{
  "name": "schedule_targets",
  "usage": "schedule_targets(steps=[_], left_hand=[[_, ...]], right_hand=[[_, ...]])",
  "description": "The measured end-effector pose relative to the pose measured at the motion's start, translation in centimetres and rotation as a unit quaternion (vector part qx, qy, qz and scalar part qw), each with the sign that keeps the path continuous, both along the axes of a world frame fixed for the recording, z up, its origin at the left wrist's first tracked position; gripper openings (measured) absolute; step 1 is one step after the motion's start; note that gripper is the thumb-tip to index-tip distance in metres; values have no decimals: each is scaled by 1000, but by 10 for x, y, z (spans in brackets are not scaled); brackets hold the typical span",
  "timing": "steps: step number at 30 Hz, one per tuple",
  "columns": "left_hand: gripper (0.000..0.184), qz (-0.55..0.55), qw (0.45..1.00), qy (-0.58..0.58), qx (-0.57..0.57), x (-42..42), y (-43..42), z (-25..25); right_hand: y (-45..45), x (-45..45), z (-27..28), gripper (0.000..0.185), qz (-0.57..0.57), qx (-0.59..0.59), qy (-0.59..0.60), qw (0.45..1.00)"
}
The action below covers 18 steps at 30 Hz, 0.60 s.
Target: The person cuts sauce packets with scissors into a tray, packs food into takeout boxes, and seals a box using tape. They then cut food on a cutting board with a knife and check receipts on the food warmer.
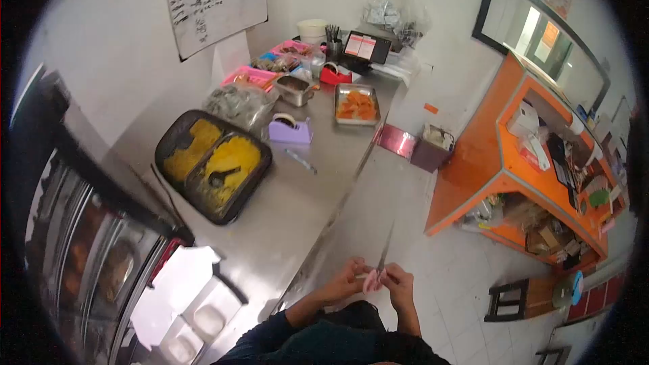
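Note:
Just in front of my body, above the floor by the counter's edge, I hold what looks like a pair of pink-handled scissors (371, 282). The narrow blade points away from me and upward. My left hand (346, 282) has its fingers curled at the left side of the pink handles. From the other side my right hand (400, 281) pinches the scissors near where handle and blade meet. The fingers partly cover the handles.
On the steel counter (297, 189) are a black tray (263, 174) of yellow food, a purple tape dispenser (291, 132), a pen (300, 161) and a metal tray of orange pieces (357, 105). An open white box (226, 295) stands at lower left; an orange desk (473, 169) at right.

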<state>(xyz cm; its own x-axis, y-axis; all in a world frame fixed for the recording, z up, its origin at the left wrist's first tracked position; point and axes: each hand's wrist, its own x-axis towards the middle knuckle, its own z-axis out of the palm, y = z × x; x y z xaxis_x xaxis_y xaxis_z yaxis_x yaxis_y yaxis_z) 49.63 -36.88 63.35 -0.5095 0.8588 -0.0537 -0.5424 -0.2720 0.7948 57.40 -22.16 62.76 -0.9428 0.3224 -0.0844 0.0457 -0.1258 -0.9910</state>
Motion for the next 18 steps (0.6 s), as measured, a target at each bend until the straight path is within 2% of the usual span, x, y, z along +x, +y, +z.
schedule_targets(steps=[1,2,5,6,7,9,10,13,14,17,18], left_hand=[[39,-43,999,25,8,-23,20,-5],[52,-61,997,49,-20,-45,38,-7],[54,-53,984,122,-121,-105,98,-17],[52,-43,980,152,-121,-123,117,-22],[50,-31,975,182,-122,-141,135,-22],[47,-16,990,103,-95,-172,165,-8],[42,4,994,38,-103,-183,178,-8],[45,121,972,172,-103,-225,207,-13],[50,139,970,141,-139,-238,212,-2],[55,251,916,180,-257,-284,225,-28],[55,284,919,123,-246,-300,231,-38]], right_hand=[[20,-14,-2,11,-1,16,-26,1000],[34,-32,-1,10,-22,0,2,1000],[98,-87,-21,11,16,142,41,989],[121,-108,-16,13,44,241,-12,969],[142,-130,-10,14,57,235,-6,970],[178,-178,-3,14,77,216,11,973],[200,-202,-2,15,95,231,13,968],[262,-281,2,16,109,288,38,951],[279,-311,-1,16,92,265,37,959],[325,-405,-23,16,64,237,56,968],[335,-438,-32,16,66,247,78,964]])
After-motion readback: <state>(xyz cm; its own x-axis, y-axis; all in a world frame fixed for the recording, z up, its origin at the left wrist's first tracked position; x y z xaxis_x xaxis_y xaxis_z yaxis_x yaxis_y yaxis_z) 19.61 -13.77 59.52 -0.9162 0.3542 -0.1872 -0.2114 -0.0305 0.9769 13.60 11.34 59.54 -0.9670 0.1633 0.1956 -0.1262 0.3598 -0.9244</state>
